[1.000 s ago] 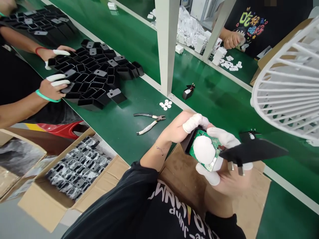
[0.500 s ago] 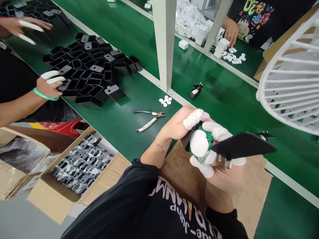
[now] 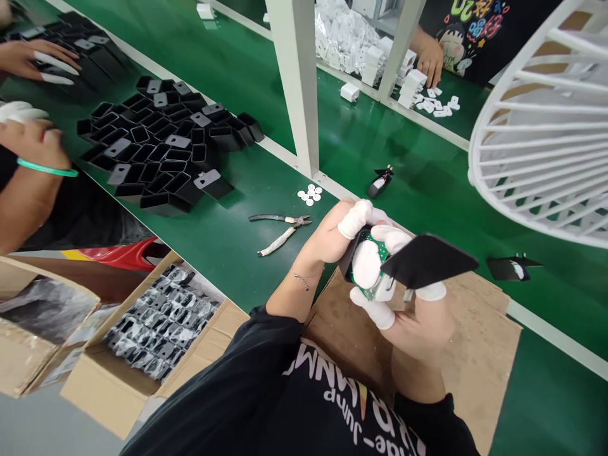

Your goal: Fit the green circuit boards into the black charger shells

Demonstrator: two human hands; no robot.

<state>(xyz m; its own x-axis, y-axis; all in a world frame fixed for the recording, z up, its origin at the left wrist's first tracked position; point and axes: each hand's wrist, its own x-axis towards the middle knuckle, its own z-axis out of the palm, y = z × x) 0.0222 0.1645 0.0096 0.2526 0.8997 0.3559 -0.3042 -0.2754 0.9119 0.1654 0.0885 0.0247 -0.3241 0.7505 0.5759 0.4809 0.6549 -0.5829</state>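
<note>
My left hand (image 3: 332, 235) wears white finger cots and grips a black housing (image 3: 350, 255) from the left. My right hand (image 3: 408, 310), also with finger cots, pinches a green circuit board (image 3: 368, 288) with a white round pad on it, pressed against that housing. A flat black cover with metal prongs (image 3: 427, 259) sits between the right hand's fingers, sticking out to the right. Both hands are over a cardboard box edge (image 3: 470, 354), close to my chest.
Pliers (image 3: 280, 228) and small white discs (image 3: 309, 194) lie on the green belt (image 3: 418, 183). Many black housings (image 3: 161, 145) are piled at the left, where another person's hands (image 3: 28, 136) work. A box of parts (image 3: 152, 316) stands lower left, a white fan guard (image 3: 546, 126) upper right.
My hands have drawn slightly left and closer together, with the board pushed further into the housing. The neighbour's hands at the left have pulled away from the pile.
</note>
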